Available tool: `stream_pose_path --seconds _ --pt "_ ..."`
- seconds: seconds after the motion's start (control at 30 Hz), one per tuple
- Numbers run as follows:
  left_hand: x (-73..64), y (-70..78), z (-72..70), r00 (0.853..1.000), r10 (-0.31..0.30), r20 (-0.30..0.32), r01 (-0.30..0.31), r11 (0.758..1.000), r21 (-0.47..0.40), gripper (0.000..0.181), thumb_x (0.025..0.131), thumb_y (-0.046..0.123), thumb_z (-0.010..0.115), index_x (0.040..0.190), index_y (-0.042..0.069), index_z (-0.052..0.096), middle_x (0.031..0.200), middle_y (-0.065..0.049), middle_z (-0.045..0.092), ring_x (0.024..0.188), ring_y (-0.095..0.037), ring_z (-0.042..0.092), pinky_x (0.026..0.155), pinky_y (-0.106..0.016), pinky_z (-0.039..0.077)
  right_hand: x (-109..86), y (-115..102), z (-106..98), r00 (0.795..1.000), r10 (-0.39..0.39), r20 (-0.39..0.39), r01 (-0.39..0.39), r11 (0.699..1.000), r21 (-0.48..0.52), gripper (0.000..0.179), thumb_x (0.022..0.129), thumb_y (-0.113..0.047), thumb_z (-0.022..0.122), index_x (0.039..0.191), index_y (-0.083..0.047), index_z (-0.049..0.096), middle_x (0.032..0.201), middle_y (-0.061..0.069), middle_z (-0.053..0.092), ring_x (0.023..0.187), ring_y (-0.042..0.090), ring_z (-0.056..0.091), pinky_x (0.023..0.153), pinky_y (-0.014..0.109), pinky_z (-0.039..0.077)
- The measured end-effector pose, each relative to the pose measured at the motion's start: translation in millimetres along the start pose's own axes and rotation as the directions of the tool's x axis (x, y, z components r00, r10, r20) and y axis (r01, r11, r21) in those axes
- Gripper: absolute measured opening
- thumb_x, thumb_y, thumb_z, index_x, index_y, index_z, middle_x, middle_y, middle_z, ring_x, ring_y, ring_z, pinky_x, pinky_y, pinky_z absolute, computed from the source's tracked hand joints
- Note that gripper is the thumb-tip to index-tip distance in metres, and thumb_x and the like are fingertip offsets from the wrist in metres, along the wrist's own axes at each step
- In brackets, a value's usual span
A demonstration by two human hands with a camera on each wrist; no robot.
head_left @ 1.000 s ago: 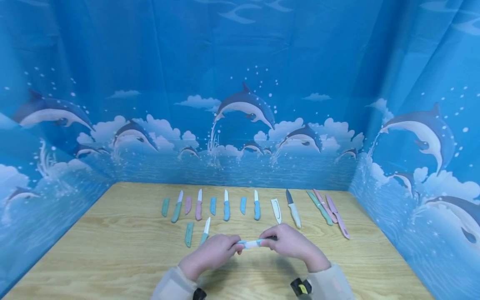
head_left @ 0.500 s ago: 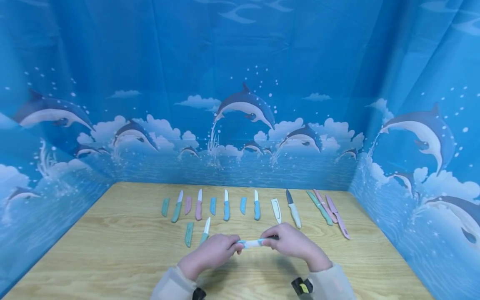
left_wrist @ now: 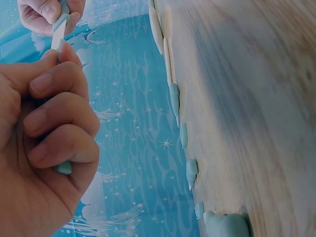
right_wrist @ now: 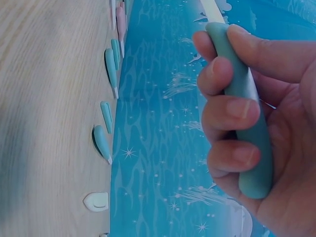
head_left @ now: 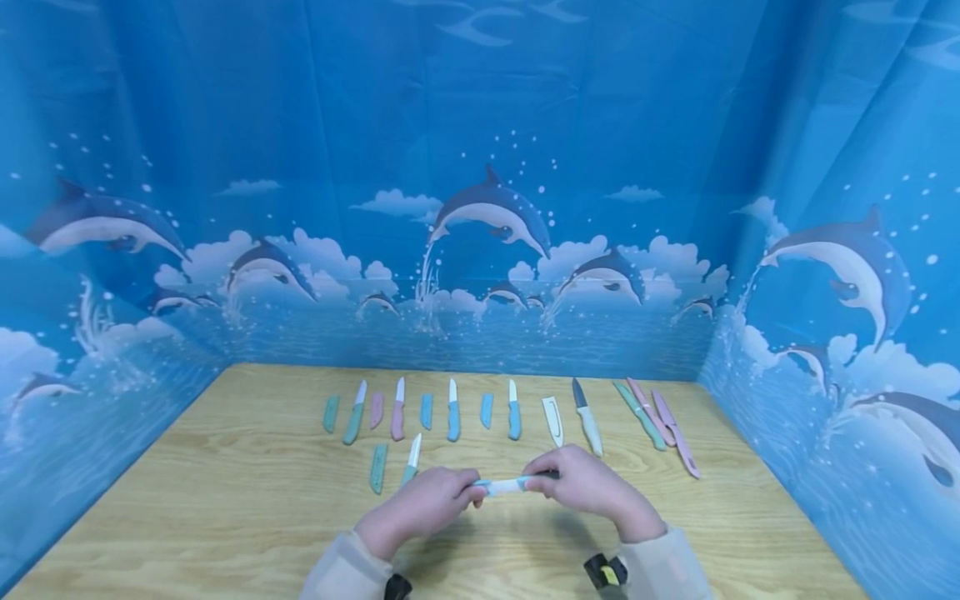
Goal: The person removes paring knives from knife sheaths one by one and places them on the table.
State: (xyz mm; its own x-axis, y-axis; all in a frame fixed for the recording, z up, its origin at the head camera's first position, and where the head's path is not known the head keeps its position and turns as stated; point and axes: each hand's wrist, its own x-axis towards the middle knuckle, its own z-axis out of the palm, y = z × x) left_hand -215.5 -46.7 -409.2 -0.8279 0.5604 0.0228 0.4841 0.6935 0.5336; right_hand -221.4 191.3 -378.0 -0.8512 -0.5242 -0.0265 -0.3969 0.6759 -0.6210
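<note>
Dolphin curtains (head_left: 480, 108) back the table (head_left: 225, 517). At six o'clock from the loose knives (head_left: 513, 422), the right hand (head_left: 588, 487) grips a knife (right_wrist: 242, 81), the left hand (head_left: 423, 504) its likely cover (left_wrist: 63, 168); the right edged toward three o'clock, perhaps baring more blade (head_left: 506, 487).

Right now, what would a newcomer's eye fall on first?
Probably the blue dolphin-printed fabric backdrop behind and beside the wooden table. Then the white-bladed knife, its blue-green handle in the right hand, pointing at the left hand. Last, the row of pastel-handled knives along the table's far side.
</note>
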Motion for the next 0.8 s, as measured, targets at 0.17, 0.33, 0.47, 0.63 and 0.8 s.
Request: stream_pose_path --seconds 0.17,0.33,0.47,0.63,0.8 --pt "-0.4 0.8 -0.6 1.0 -0.004 -0.001 0.004 1.0 0.0 0.025 0.101 0.033 0.048 0.083 0.021 0.06 0.059 0.011 0.041 0.049 -0.005 0.034 0.048 -0.022 0.034 -0.1 0.7 -0.4 1.0 0.002 0.001 -0.002 1.0 0.003 0.017 0.094 -0.024 0.064 0.101 -0.014 0.074 0.076 0.002 0.067 0.055 0.008 0.046 0.05 0.025 0.04" --pt "-0.7 0.0 -0.7 1.0 -0.006 -0.003 0.006 1.0 -0.001 0.025 0.101 0.033 0.048 0.083 0.021 0.06 0.059 0.011 0.041 0.05 -0.005 0.034 0.048 -0.021 0.034 -0.1 1.5 -0.1 1.0 0.009 -0.008 -0.009 1.0 -0.005 0.016 0.093 -0.025 0.064 0.1 -0.014 0.074 0.074 0.001 0.066 0.054 0.008 0.045 0.05 0.025 0.04" --pt "-0.6 -1.3 -1.0 1.0 0.004 -0.009 -0.004 1.0 0.009 0.025 0.101 0.033 0.048 0.083 0.021 0.06 0.059 0.011 0.039 0.05 -0.005 0.033 0.048 -0.021 0.033 -0.2 1.2 -0.4 1.0 0.013 -0.013 -0.013 1.0 -0.011 0.015 0.093 -0.025 0.064 0.099 -0.015 0.075 0.073 0.002 0.065 0.053 0.008 0.044 0.049 0.025 0.039" --pt "-0.5 -1.9 -1.3 1.0 0.014 -0.011 -0.014 1.0 0.022 0.025 0.101 0.033 0.048 0.083 0.021 0.06 0.059 0.011 0.039 0.05 -0.005 0.032 0.048 -0.021 0.033 -0.9 1.3 -1.0 1.0 0.015 -0.014 -0.015 1.0 -0.007 0.015 0.093 -0.025 0.064 0.099 -0.015 0.075 0.072 0.0 0.064 0.053 0.008 0.043 0.049 0.025 0.038" --pt "-0.4 -1.9 -1.2 1.0 0.002 -0.005 -0.002 1.0 0.02 0.025 0.101 0.033 0.048 0.083 0.021 0.059 0.059 0.011 0.039 0.05 -0.006 0.033 0.048 -0.021 0.033 -0.8 2.5 -1.4 1.0 0.013 -0.018 -0.013 1.0 -0.008 0.015 0.093 -0.024 0.064 0.099 -0.014 0.074 0.073 0.0 0.065 0.053 0.008 0.043 0.049 0.025 0.038"
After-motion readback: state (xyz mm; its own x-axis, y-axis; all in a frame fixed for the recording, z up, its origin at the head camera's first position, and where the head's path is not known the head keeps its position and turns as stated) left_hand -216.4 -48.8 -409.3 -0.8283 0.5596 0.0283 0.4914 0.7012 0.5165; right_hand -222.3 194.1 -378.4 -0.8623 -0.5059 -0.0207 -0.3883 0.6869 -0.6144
